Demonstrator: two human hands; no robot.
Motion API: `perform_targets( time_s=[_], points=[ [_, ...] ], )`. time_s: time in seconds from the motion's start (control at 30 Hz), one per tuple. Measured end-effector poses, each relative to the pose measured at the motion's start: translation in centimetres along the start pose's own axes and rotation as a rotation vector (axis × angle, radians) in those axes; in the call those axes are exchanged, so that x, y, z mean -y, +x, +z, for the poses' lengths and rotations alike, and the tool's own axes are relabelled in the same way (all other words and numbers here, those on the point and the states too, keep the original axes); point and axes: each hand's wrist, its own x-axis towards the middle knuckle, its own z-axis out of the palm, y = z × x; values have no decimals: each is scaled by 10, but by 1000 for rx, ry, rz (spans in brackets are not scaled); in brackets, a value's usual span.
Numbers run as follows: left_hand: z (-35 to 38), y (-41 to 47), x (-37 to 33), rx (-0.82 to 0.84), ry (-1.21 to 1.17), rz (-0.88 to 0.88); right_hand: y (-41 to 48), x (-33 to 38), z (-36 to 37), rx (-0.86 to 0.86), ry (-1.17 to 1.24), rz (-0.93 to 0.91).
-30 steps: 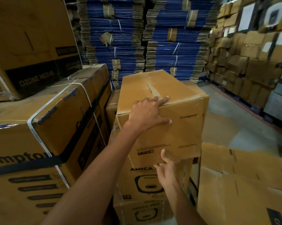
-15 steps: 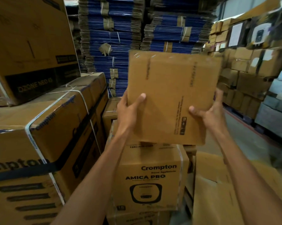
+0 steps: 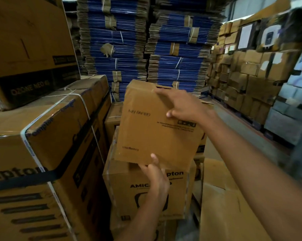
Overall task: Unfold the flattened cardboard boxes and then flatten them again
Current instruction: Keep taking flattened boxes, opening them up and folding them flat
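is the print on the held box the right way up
No, the lettering on the held box reads upside down in the head view.

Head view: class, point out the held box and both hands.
held box (image 3: 146,131), head view, middle of its printed face
left hand (image 3: 155,174), head view, back of hand
right hand (image 3: 182,106), head view, back of hand

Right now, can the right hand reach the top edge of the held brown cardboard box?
Likely yes: the right hand rests on the brown cardboard box beside that edge; nothing blocks it.
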Motion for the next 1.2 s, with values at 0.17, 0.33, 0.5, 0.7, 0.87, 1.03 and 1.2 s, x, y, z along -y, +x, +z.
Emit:
perform_targets(
  time_s=[0.17,0.33,0.5,0.7,0.87,1.03,1.2],
  points=[
    [-32,9,11,-166,101,-349,-12,23,56,15,-147,-138],
    [-51,13,-11,-130,513,-480,-29,13,96,59,-165,-147],
    [-28,-10,-61,98,1122,-164,-37,11,104,-9,-182,-161],
    [59,-14,-138,315,1287,776,-42,14,107,-59,-153,-161],
    [101,39,-164,338,1698,872,-41,17,99,-74,-5,-161],
    [95,82,-153,461,1975,669,-22,14,85,-78,156,106],
    [87,94,-145,473,2100,667,2,15,83,52,59,349]
  ],
)
